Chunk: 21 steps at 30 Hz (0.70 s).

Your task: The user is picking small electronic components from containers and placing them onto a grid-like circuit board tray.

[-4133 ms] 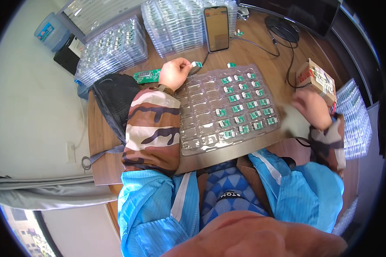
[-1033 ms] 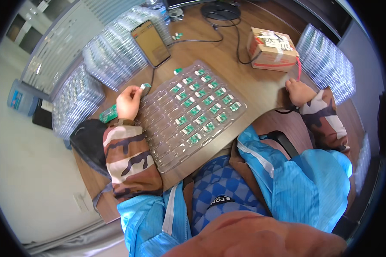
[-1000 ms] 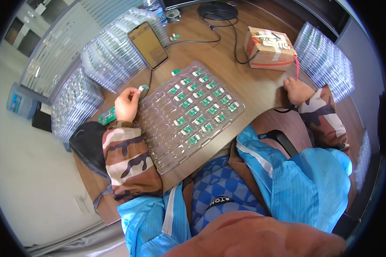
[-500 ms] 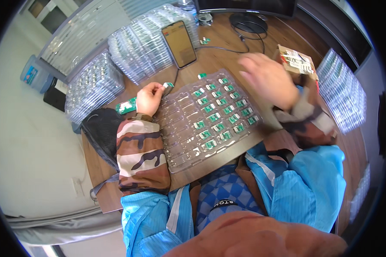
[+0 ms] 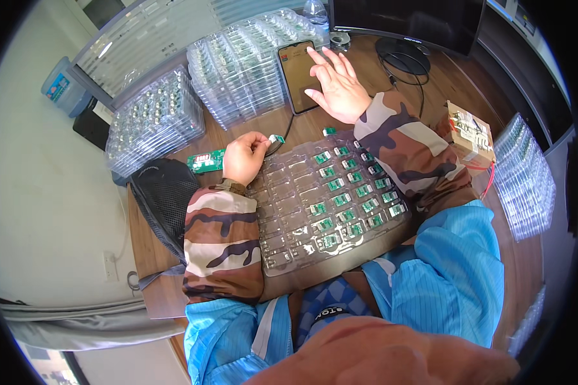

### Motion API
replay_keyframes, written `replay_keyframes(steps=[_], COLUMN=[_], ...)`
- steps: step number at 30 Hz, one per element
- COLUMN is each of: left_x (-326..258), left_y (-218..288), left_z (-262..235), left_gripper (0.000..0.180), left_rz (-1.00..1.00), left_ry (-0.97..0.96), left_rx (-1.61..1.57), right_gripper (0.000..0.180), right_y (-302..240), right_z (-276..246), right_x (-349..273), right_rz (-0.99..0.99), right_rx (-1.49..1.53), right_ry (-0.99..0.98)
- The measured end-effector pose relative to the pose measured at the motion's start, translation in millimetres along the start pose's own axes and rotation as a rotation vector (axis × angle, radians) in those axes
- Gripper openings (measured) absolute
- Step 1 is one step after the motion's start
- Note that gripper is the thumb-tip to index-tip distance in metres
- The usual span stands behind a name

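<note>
In my left hand (image 5: 243, 160), fingers pinched together, is a small green circuit board (image 5: 277, 139) with a white part, held at the far left corner of a clear plastic tray (image 5: 277, 210). Several similar small boards (image 5: 342, 199) sit in the tray's right-hand compartments. My right hand (image 5: 339, 88) is stretched out with spread fingers and holds nothing. Its fingertips are at the upper right of an upright smartphone (image 5: 297, 82); whether they touch the screen I cannot tell. Left of my left hand lies a longer green circuit board (image 5: 205, 162), partly covered by it.
Tall stacks of clear filled trays (image 5: 237, 70) stand behind the phone, with a lower stack (image 5: 154, 119) at left. A black mesh bag (image 5: 164, 196) lies beside my left sleeve. At right are a cardboard box (image 5: 469, 131) and more stacked trays (image 5: 525, 183). A monitor stand (image 5: 402, 56) stands behind.
My right hand has moved left and away from me, from above the tray's right side to the phone. My left hand still holds the small circuit board. The whole view has shifted a little.
</note>
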<state>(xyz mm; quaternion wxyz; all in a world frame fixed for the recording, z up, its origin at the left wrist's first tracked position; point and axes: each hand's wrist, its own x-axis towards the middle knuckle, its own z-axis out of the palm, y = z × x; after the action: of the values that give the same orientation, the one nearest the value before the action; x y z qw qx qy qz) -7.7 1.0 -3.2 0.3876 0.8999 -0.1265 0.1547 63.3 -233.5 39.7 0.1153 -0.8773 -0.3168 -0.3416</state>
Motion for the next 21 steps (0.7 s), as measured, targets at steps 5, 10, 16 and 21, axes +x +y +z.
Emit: replay_keyframes(steps=[5,10,16,21], left_x=[-1.5,2.5,5.0,3.6], left_y=[0.5,-2.1,-3.5,-4.8], left_z=[1.2,3.5,-0.8,-0.4], left_gripper=[0.012,0.012,0.013,0.014], left_rz=[-0.001,-0.001,-0.004,-0.022], left_ry=[0.005,0.009,-0.01,-0.018], left_rx=[-0.033,-0.03,0.021,0.029], right_gripper=[0.03,0.018,0.014,0.018], right_y=[-1.2,4.2,17.0,11.8], right_z=[0.2,-20.4,-12.9,-3.6], right_x=[-2.5,-3.0,-9.1,-8.5], right_rz=[0.007,-0.032,0.072,0.088], right_rx=[-0.005,0.058,0.389,0.454], right_ry=[0.002,0.012,-0.649,-0.759])
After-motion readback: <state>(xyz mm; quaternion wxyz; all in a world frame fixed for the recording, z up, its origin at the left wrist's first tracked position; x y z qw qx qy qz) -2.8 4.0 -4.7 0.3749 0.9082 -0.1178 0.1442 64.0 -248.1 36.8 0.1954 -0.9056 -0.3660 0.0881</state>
